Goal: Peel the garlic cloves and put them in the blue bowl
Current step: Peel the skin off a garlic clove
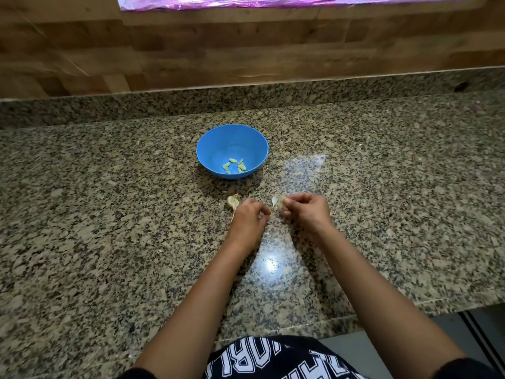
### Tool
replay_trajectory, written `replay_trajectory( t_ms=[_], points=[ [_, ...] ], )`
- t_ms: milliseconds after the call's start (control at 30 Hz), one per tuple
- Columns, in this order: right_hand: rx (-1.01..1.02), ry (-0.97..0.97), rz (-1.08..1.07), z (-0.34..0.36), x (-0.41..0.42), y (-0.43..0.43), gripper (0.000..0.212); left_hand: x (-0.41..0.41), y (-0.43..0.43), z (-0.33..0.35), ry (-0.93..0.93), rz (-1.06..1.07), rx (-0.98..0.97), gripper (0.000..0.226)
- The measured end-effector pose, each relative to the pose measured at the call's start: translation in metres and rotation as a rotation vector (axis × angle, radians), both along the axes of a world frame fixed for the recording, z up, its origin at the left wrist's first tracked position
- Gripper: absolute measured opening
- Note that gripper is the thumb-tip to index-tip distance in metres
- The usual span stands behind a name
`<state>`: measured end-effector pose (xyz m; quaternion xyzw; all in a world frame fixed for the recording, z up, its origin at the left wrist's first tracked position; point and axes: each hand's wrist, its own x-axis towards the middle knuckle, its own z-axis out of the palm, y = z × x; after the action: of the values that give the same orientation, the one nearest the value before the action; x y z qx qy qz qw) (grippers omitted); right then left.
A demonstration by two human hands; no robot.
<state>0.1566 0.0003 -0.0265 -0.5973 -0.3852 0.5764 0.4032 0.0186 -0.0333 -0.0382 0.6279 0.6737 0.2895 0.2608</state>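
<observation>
A blue bowl [232,138] stands on the granite counter, with several peeled garlic cloves [234,165] in its bottom. In front of it my right hand [307,210] grips a piece of garlic with loose skin [278,202] at its fingertips. My left hand [250,217] is just left of it, fingers curled toward the garlic; whether they pinch a bit of skin is unclear. A piece of garlic with papery skin [233,202] lies on the counter beside my left hand.
The speckled granite counter [109,214] stretches wide to both sides, backed by a low granite upstand and a wooden wall [246,45]. The counter's front edge runs near my body, with floor visible at the lower right.
</observation>
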Motion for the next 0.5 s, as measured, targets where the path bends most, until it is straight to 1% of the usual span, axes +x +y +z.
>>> replay_trajectory(
  t_ms=[100,167,267,333,433,500],
  points=[
    [0.037,-0.217,-0.005,0.0,-0.002,0.023,0.009,0.002,0.006,-0.003,0.021,-0.008,0.02,0.015],
    [0.039,-0.316,0.007,-0.001,-0.004,0.038,0.011,0.002,0.008,-0.003,0.008,-0.003,0.039,0.02],
    [-0.008,-0.355,0.021,-0.005,-0.007,0.052,0.007,0.0,0.007,-0.004,-0.018,-0.008,0.064,0.026],
    [-0.022,-0.341,0.019,-0.005,-0.009,0.055,0.013,-0.003,0.006,-0.005,-0.033,-0.018,0.078,0.029],
    [0.029,-0.39,0.051,-0.001,-0.008,0.047,0.019,-0.007,0.001,-0.005,-0.084,0.002,0.123,0.03],
    [0.102,-0.43,0.07,0.001,-0.006,0.033,0.025,-0.009,-0.003,-0.005,-0.114,0.021,0.151,0.03]
  ],
)
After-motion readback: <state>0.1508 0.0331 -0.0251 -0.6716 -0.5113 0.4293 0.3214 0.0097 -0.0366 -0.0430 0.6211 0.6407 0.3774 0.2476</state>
